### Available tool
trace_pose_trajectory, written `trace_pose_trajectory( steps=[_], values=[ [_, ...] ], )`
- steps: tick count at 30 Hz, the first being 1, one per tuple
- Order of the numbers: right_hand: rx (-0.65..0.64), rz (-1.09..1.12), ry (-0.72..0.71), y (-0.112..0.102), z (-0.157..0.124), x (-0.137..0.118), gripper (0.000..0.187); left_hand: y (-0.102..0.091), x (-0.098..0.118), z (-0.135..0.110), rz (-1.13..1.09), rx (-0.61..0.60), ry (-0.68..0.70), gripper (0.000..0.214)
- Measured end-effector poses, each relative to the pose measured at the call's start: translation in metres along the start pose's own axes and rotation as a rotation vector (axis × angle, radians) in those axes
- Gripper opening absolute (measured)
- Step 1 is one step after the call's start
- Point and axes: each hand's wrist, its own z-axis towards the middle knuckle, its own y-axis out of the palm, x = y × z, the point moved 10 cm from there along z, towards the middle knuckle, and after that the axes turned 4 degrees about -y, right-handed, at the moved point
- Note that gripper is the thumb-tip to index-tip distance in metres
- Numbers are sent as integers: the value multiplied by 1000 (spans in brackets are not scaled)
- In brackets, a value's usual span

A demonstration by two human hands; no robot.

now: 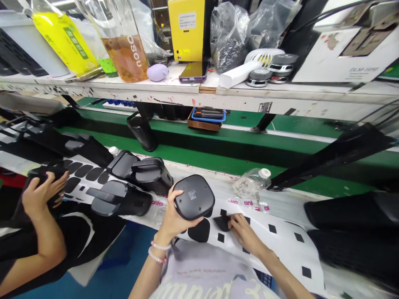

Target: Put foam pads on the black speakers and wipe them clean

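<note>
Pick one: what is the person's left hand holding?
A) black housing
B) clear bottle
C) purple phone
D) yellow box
A. The left hand wraps around the black housing, label side up, while the right hand is at a black sticker on the sheet.

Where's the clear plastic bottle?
Head view, right of centre: the plastic bottle lies on its side at the far edge of the white printed sheet, just right of the black speaker in the left hand.
</note>
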Motion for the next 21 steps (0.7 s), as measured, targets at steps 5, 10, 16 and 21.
trace_pose_trajectory(
  steps=[5,10,16,21],
  values=[
    [195,69,114,-59,-36,13,13,-7,-4,-1,26,38,5,83],
    [684,548,555,-153,-74,34,28,1,16,-4,-14,14,93,84],
    [671,1093,624,-171,-25,-39,38,47,47,-6,-207,-274,197,88],
    [491,1237,585,-148,17,-69,37,54,42,-6,-187,-411,113,94]
  ],
)
